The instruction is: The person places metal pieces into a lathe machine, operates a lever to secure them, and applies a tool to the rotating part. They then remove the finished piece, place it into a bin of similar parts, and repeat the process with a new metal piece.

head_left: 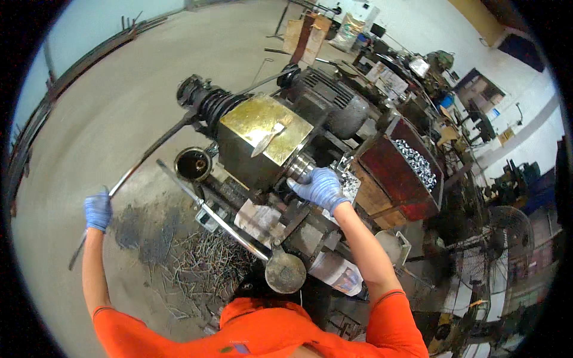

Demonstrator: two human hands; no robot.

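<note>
The left hand (pixel 98 212) wraps around the long bar (pixel 145 155) beside the machine (pixel 245 149). The right hand (pixel 322 188) curls at the shiny spindle (pixel 300 165), grip unclear; if that turns, its glove could snag.

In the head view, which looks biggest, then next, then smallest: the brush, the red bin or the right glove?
1. Red bin
2. Right glove
3. Brush, long but thin

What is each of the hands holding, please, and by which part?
The left hand grips the long metal bar near its lower end. The right hand is at the round metal collar; whether it grips cannot be told.
</note>
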